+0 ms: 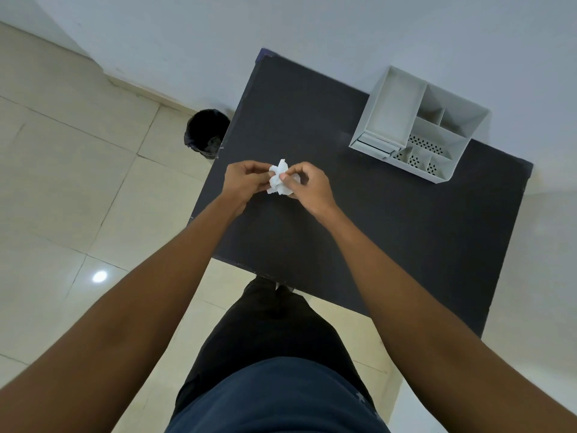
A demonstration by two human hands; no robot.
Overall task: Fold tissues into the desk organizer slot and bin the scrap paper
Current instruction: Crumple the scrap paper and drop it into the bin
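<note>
A crumpled white tissue [277,179] is pinched between both my hands just above the dark table [390,229], near its left side. My left hand [245,181] grips its left edge and my right hand [304,185] grips its right edge, thumb on top. The white desk organizer [418,126] stands at the table's far right, with one long compartment and several smaller ones, some perforated; all look empty. A black lined bin [206,132] stands on the floor just left of the table's far corner.
A pale wall runs behind the table and bin. Beige floor tiles [78,182] spread to the left. My legs in dark trousers stand at the table's near edge.
</note>
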